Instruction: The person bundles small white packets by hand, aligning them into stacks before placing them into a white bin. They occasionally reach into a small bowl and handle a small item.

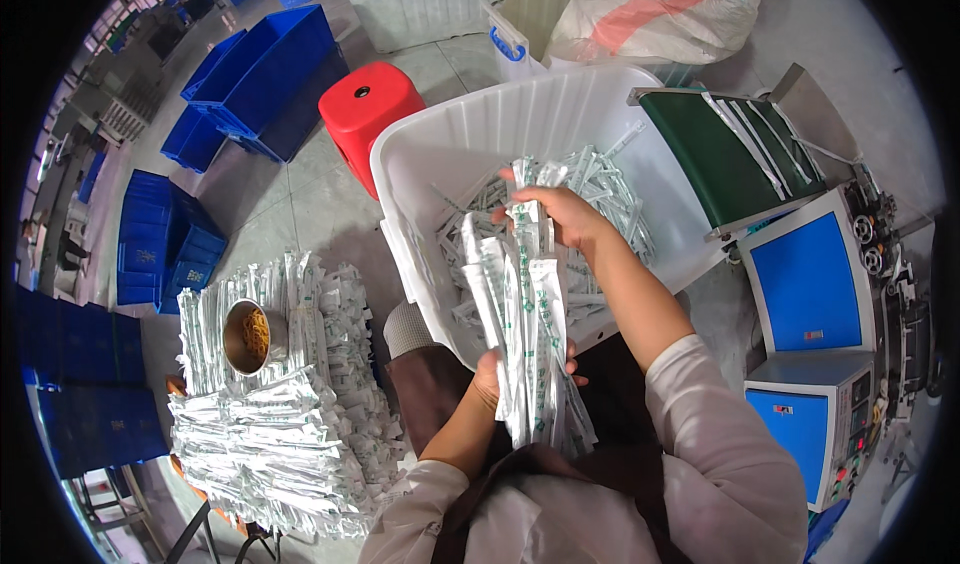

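A bundle of long, narrow white packets with green print is held upright in front of me, over my lap. My left hand grips it near the lower end, the fingers wrapped round from the left and partly hidden behind it. Higher up, my right hand closes round the upper part of the same bundle. Some packets jut out at uneven heights. Just beyond my hands is a large white plastic tub, with many loose packets of the same kind lying jumbled inside.
To my left rises a big stack of bundled packets, topped by a metal cup of yellow rubber bands. A red stool and blue crates stand beyond it. On my right are a green conveyor belt and a blue-and-white machine.
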The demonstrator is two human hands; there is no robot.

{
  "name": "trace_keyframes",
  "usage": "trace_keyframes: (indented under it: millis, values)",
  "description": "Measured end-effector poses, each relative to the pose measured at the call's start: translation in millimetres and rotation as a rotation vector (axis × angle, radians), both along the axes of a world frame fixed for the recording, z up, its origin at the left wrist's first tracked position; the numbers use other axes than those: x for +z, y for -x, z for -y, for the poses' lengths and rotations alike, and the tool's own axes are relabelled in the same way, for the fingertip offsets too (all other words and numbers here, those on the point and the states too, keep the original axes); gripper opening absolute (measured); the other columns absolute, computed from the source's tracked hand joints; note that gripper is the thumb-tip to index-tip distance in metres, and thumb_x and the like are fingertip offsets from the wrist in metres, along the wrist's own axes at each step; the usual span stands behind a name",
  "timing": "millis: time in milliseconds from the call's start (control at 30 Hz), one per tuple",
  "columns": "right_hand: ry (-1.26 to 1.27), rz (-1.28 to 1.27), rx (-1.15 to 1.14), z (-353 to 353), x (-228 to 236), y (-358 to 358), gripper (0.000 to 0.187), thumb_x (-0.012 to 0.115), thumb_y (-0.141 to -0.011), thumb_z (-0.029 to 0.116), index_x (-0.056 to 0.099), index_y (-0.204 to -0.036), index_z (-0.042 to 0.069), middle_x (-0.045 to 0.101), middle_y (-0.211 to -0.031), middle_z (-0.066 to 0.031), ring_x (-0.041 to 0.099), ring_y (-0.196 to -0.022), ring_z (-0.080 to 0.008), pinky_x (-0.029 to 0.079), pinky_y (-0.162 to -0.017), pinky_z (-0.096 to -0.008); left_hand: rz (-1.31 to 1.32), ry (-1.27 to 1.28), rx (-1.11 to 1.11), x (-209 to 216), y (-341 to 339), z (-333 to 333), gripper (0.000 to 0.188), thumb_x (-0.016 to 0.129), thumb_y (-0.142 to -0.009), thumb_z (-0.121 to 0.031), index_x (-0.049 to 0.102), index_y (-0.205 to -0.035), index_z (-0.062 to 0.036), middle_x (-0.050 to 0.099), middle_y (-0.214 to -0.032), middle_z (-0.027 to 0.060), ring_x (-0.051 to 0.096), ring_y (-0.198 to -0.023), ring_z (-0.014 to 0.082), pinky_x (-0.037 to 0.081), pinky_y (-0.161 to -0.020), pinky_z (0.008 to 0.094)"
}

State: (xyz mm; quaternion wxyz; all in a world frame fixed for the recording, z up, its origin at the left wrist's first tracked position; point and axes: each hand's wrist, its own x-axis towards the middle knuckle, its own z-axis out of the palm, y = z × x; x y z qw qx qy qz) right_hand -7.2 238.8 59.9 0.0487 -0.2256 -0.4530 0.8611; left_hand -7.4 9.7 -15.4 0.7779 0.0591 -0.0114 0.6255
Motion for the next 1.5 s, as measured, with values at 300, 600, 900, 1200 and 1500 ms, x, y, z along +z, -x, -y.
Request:
trace_keyframes:
  millis: [300,600,900,1200,1500]
  values:
    - [-0.800,-0.253,-0.612,-26,-8,32,0.047,0.059,-0.077,0.001,0.046,-0.122,0.000,0.062,-0.101,-0.0103,0.059,-0.093,-0.0148,0.048,-0.068,-0.0247,-0.178,0.162,-0.167,8,13,-18,0.080,0.066,-0.065,-0.030,0.031,-0.130,0.0014,0.055,-0.102,0.0199,0.056,-0.095,0.0337,0.035,-0.093,0.0568]
    - [-0.653,0.105,0.525,1,-1,22,0.026,0.057,-0.083,0.022,0.067,-0.095,0.002,0.066,-0.083,-0.0069,0.060,-0.080,-0.0123,0.044,-0.076,-0.0233,0.064,0.013,-0.196,-7,15,-14,0.108,0.079,-0.049,-0.049,0.031,-0.132,0.0006,0.043,-0.125,0.0260,0.043,-0.115,0.0427,0.030,-0.100,0.0510]
    - [-0.621,-0.163,0.497,34,-16,5,0.043,0.048,-0.088,0.039,0.054,-0.119,0.009,0.059,-0.113,-0.0103,0.055,-0.105,-0.0214,0.043,-0.087,-0.0349,-0.159,0.201,-0.155,-9,13,-13,0.091,0.069,-0.059,-0.039,0.029,-0.132,0.0001,0.051,-0.111,0.0235,0.055,-0.100,0.0392,0.037,-0.093,0.0552]
    - [-0.406,-0.209,-0.274,60,-20,-15,0.056,0.052,-0.085,0.047,0.047,-0.123,0.006,0.054,-0.115,-0.0052,0.048,-0.105,-0.0163,0.039,-0.086,-0.0338,-0.141,0.273,0.201,28,23,-12,0.060,0.065,-0.057,-0.014,0.045,-0.113,-0.0023,0.053,-0.082,0.0106,0.055,-0.075,0.0291,0.045,-0.071,0.0398]
    - [-0.209,0.079,0.005,189,-34,-114,0.038,0.046,-0.093,0.023,0.042,-0.120,-0.002,0.053,-0.112,-0.0100,0.048,-0.104,-0.0125,0.039,-0.086,-0.0284,-0.489,0.599,0.488,31,67,11,0.042,0.064,-0.067,-0.010,0.051,-0.103,0.0071,0.062,-0.080,0.0144,0.063,-0.063,0.0253,0.056,-0.059,0.0362]
